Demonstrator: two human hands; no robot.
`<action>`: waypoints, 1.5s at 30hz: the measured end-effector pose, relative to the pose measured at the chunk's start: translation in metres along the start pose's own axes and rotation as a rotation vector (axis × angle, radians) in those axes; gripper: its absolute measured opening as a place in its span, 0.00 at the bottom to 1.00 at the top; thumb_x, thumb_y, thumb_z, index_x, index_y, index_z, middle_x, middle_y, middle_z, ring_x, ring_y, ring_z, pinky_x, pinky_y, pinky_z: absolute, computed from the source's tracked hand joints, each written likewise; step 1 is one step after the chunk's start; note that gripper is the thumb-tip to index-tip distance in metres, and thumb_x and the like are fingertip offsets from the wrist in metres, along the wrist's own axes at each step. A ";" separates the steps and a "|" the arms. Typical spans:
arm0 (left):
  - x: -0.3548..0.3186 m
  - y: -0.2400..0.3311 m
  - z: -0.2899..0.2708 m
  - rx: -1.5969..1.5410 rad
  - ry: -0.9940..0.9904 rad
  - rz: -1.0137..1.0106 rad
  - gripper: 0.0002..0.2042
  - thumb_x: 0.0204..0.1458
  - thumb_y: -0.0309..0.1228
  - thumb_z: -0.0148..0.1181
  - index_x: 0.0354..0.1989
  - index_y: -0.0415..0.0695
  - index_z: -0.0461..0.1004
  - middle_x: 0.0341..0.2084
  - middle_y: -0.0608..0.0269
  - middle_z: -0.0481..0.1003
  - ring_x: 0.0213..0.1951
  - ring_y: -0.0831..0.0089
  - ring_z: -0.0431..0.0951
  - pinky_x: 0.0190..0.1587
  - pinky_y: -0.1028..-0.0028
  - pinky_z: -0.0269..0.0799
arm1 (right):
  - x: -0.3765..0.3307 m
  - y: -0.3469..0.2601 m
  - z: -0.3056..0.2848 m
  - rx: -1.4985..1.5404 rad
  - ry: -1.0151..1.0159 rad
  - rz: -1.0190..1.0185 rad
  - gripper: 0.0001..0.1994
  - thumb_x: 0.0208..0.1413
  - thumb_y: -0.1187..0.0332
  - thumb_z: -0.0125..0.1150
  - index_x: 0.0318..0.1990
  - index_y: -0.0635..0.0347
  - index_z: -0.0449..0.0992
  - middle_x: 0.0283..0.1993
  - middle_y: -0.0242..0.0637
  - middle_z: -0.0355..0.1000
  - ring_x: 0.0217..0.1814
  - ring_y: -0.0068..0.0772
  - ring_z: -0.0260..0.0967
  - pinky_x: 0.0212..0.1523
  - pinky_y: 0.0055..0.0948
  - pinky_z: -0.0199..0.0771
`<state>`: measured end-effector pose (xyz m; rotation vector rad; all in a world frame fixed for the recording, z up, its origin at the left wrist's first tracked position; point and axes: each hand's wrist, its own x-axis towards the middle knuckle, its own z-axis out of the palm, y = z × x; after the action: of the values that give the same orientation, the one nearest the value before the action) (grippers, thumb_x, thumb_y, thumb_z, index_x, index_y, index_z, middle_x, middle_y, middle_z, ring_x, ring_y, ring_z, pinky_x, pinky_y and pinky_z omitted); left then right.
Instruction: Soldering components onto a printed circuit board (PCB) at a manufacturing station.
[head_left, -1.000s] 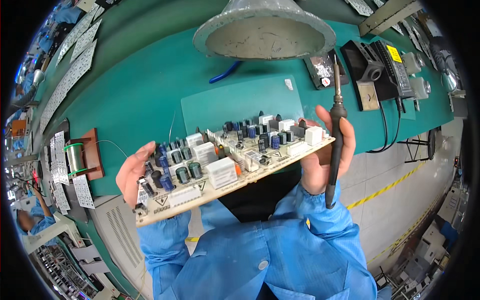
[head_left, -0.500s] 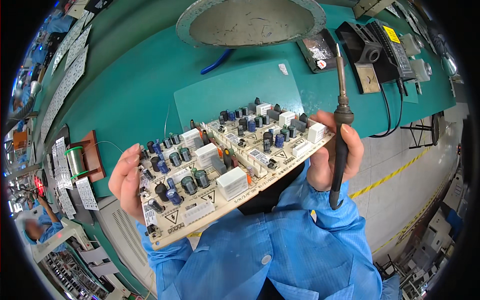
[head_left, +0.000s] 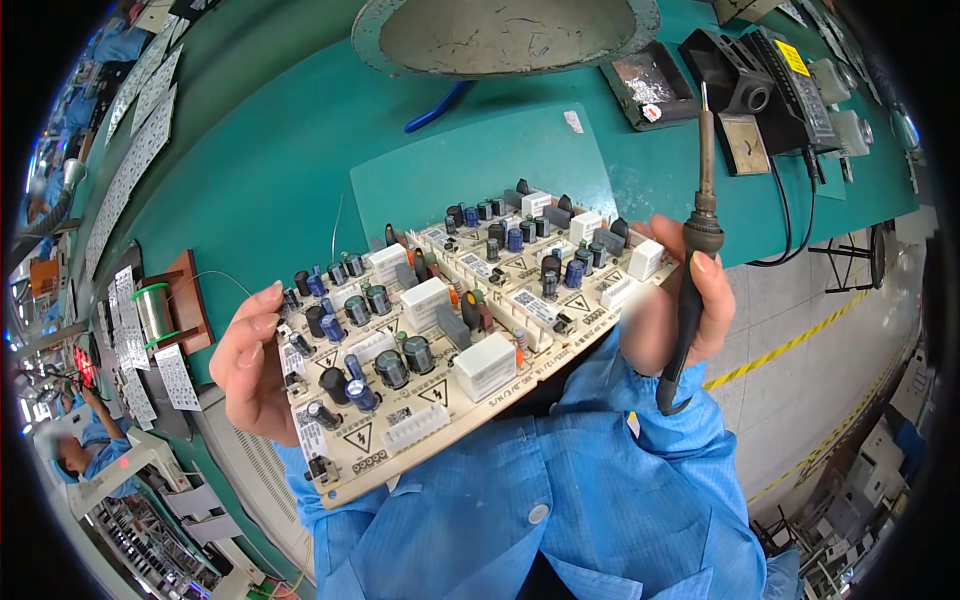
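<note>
Circuit board [head_left: 455,335] held up between both hands, long axis running lower left to upper right.

Gripped at its near end by left hand [head_left: 250,365], fingers curled over the edge; propped at the far end by right hand [head_left: 675,315], also closed around a soldering iron [head_left: 695,250], tip up. Above a green bench [head_left: 250,170].

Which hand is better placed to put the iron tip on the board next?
Right, probably. The right hand already grips the soldering iron, tip up beside the circuit board. The left hand only holds the board's far end.
</note>
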<state>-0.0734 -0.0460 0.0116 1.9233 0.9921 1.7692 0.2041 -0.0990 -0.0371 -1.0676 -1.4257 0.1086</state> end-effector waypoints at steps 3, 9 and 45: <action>0.002 -0.001 -0.004 0.102 -0.048 0.036 0.09 0.55 0.25 0.45 0.40 0.33 0.67 0.44 0.38 0.69 0.46 0.55 0.73 0.47 0.59 0.74 | -0.001 -0.002 0.001 -0.010 -0.020 -0.014 0.23 0.57 0.65 0.54 0.58 0.59 0.56 0.48 0.62 0.66 0.45 0.49 0.71 0.44 0.40 0.74; -0.007 -0.013 -0.026 0.017 -0.159 -0.039 0.12 0.55 0.24 0.46 0.48 0.40 0.61 0.43 0.46 0.68 0.46 0.52 0.71 0.49 0.55 0.71 | -0.002 -0.009 0.002 -0.024 -0.028 -0.021 0.23 0.56 0.64 0.55 0.57 0.57 0.57 0.46 0.60 0.67 0.44 0.47 0.70 0.44 0.39 0.72; 0.002 0.021 0.015 0.277 -0.054 0.436 0.26 0.43 0.30 0.65 0.51 0.42 0.60 0.37 0.52 0.68 0.38 0.57 0.74 0.39 0.65 0.78 | -0.015 0.003 -0.015 0.023 -0.067 0.079 0.24 0.53 0.70 0.55 0.57 0.58 0.57 0.49 0.58 0.64 0.44 0.45 0.68 0.43 0.37 0.70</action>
<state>-0.0539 -0.0566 0.0243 2.5032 0.8856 1.8637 0.2147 -0.1149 -0.0468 -1.1101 -1.4388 0.2195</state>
